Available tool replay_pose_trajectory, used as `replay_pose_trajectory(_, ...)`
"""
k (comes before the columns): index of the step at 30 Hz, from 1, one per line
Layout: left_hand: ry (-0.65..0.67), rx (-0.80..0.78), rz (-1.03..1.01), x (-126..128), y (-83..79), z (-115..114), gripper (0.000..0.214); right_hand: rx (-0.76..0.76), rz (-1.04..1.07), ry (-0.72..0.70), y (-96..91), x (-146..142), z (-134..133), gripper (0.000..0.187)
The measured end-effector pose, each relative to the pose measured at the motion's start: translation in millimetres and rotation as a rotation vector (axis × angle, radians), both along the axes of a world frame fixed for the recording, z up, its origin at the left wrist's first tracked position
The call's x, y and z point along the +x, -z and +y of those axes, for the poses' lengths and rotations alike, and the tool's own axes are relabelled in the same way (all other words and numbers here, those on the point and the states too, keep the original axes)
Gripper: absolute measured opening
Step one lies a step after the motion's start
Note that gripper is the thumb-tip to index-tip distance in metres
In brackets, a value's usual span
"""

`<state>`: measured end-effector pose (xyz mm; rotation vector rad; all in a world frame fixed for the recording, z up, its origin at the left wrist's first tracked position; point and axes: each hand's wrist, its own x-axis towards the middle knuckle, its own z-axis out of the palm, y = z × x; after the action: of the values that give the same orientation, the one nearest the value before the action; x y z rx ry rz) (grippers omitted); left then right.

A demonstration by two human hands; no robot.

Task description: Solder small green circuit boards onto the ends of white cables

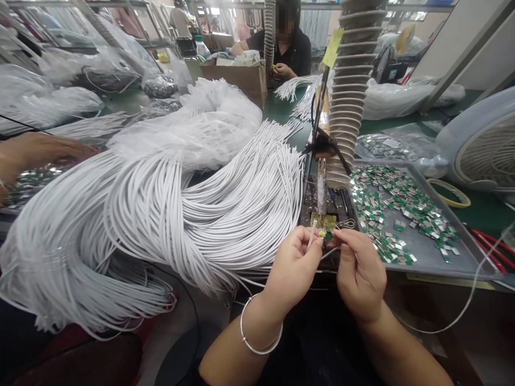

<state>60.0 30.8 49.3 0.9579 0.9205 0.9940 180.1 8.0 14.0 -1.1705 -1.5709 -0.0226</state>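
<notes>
White insulated cable, light and limp, best held close to its end, sits pinched between the fingers of the left hand, just below the soldering iron. The right hand pinches narrowly beside it, its hold too small to tell. Left of the iron heaps a cable bundle; right, a grey tray of green circuit boards.

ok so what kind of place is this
Probably a factory workshop for electronics or cable assembly. Huge bundles of white cable fill the bench, a soldering iron stands beside a ribbed extraction hose, and a metal tray holds many small green-and-silver parts.
</notes>
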Motion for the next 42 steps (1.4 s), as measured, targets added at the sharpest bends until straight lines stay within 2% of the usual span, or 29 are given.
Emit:
replay_pose_trajectory(6,0.025,0.204,0.230,-5.1,5.8,-2.4,0.011,-0.083,-0.071,-0.014,-1.2,3.4,1.9,0.016)
replay_pose_trajectory(10,0.034,0.277,0.359,-8.3,5.9,-3.3,0.015,-0.067,-0.065,-0.027,0.5,4.8,1.9,0.013)
replay_pose_trajectory(15,0.110,0.235,0.322,-11.3,0.8,-2.3,0.014,0.002,-0.060,-0.070,-0.1,4.3,3.7,0.022)
replay_pose_trajectory(19,0.117,0.203,0.275,-10.1,0.9,-1.6,0.014,-0.033,-0.056,-0.132,2.0,3.0,1.4,0.030)
replay_pose_trajectory(23,0.110,0.156,0.234,-7.9,-1.0,-1.2,0.015,-0.060,0.113,-0.058,9.7,0.7,-3.0,0.034)
replay_pose_trajectory(26,0.087,0.145,0.229,-7.2,-3.9,0.3,0.015,-0.050,0.208,0.005,13.4,-1.1,-3.9,0.029)
replay_pose_trajectory(29,0.065,0.141,0.220,-6.8,-6.0,3.2,0.015,-0.023,0.207,0.031,11.6,-2.1,-2.6,0.020)
replay_pose_trajectory(35,0.000,0.157,0.250,-5.3,-9.7,7.4,0.014,0.020,0.114,-0.054,3.8,-1.4,1.3,0.023)
replay_pose_trajectory(42,-0.043,0.150,0.245,-4.9,-11.2,9.3,0.012,0.040,0.084,-0.047,1.1,-3.2,5.9,0.019)
